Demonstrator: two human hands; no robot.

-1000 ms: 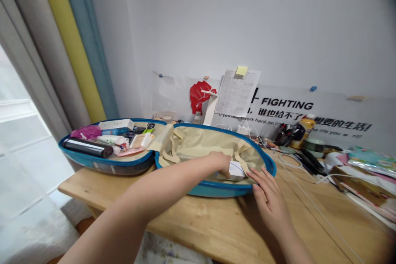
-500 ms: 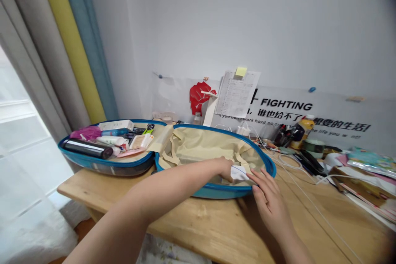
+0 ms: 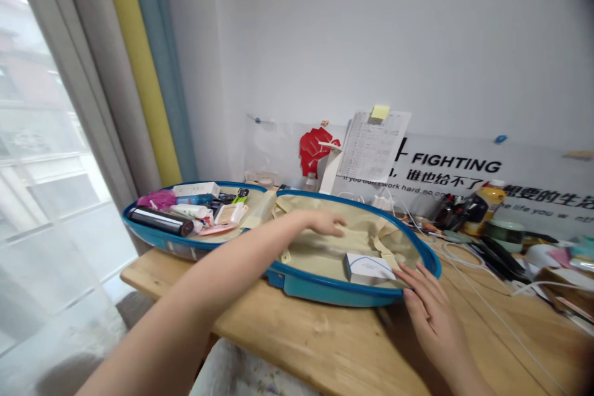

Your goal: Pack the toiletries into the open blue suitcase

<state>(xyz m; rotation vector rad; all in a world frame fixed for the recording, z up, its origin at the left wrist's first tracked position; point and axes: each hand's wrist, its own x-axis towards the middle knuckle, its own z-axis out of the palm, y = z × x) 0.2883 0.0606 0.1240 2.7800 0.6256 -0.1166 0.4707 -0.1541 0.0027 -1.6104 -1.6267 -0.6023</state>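
Observation:
A blue suitcase lies open on the wooden desk (image 3: 325, 346). Its right half (image 3: 325, 288) has a beige lining and straps, with a small white box (image 3: 369, 267) lying in it near the front rim. My left hand (image 3: 325, 223) hovers over the lining, fingers loosely stretched, holding nothing. My right hand (image 3: 427, 303) rests flat with spread fingers on the desk against the suitcase's front right rim, just right of the white box. The left half (image 3: 185, 244) holds toiletries, several tubes and a dark cylinder (image 3: 160, 221).
Curtains (image 3: 134, 74) and a window stand at the left. Along the wall behind are a red fist cutout (image 3: 314, 147), a paper sheet (image 3: 374, 145) and a "FIGHTING" banner (image 3: 457, 164). Bottles, cables and packets (image 3: 487, 223) crowd the desk's right side.
My left hand has let go of the white box, which now lies in the suitcase, and has moved back over the lining. The view has shifted left.

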